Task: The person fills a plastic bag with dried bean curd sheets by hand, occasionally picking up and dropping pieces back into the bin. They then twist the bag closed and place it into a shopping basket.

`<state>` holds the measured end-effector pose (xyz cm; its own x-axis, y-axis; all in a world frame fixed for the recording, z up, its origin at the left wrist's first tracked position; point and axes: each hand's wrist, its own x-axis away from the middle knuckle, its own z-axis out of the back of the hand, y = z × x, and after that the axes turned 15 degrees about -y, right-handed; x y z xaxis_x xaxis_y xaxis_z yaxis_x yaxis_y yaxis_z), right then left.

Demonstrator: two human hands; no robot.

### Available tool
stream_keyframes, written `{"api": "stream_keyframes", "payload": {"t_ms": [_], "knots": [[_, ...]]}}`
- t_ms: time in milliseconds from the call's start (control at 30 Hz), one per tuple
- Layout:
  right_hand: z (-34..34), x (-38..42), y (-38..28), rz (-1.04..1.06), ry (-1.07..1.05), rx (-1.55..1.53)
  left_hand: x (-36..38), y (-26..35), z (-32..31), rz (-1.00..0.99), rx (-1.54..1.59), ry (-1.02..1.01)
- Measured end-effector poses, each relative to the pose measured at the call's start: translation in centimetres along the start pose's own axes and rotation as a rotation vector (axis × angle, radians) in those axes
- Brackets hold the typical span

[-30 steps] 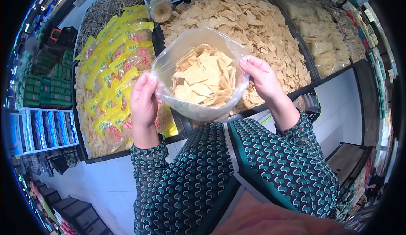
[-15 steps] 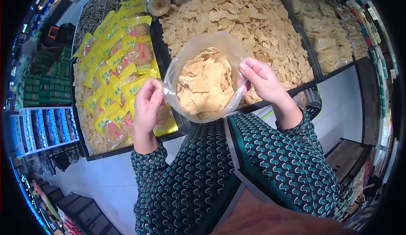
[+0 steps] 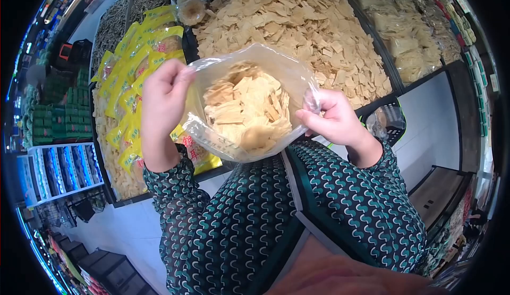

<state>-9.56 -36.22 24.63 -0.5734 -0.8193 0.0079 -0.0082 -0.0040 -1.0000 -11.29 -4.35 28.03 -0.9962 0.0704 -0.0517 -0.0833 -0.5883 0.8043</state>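
Between my hands hangs a clear plastic bag (image 3: 207, 138), its wide mouth facing up toward me. Inside lie many pale yellow, flat dried flakes (image 3: 247, 106), which look like dried bean curd sheet pieces. My left hand (image 3: 166, 90) pinches the rim at the upper left, fingers closed. On the right, my right hand (image 3: 332, 115) grips the opposite rim with thumb and fingers closed. Just beyond the bag is a large heap of the same kind of flakes (image 3: 297, 27) in a dark-edged bin. The bag's underside is hidden.
Yellow printed packets (image 3: 125, 90) fill the bin at left. Bagged pale goods (image 3: 404, 29) lie in the right bin. A black basket (image 3: 390, 122) with a clear wrapped item is by my right forearm. Green packages (image 3: 61, 114) stand stacked far left.
My left hand has moved up and left, pulling the bag's rim wider. The flakes inside have shifted. My right hand has moved slightly down and keeps hold of its side.
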Motion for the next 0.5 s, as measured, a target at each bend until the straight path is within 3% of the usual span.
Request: {"api": "stream_keyframes", "payload": {"t_ms": [100, 167, 233, 367, 433, 500], "knots": [[-0.2, -0.5, -0.7, 0.029, 0.038, -0.168, 1.6, 0.2, 0.0, 0.019, 0.266, -0.025], [1.6, -1.8, 0.5, -0.077, 0.046, -0.150, 2.5, -0.2, -0.4, 0.017, 0.268, -0.048], [1.9, -1.9, -0.6, 0.021, 0.112, -0.137, 3.7, -0.3, 0.3, 0.072, 0.350, -0.033], [2.0, -2.4, -0.7, 0.227, 0.060, 0.001, 5.3, 0.5, 0.7, -0.001, 0.437, 0.051], [2.9, -4.2, 0.3, -0.037, 0.021, 0.002, 5.2, -0.7, 0.5, 0.049, 0.410, -0.013], [2.9, -4.6, 0.0, -0.039, 0.035, 0.027, 4.9, -1.2, 0.0, 0.094, 0.350, 0.016]]}}
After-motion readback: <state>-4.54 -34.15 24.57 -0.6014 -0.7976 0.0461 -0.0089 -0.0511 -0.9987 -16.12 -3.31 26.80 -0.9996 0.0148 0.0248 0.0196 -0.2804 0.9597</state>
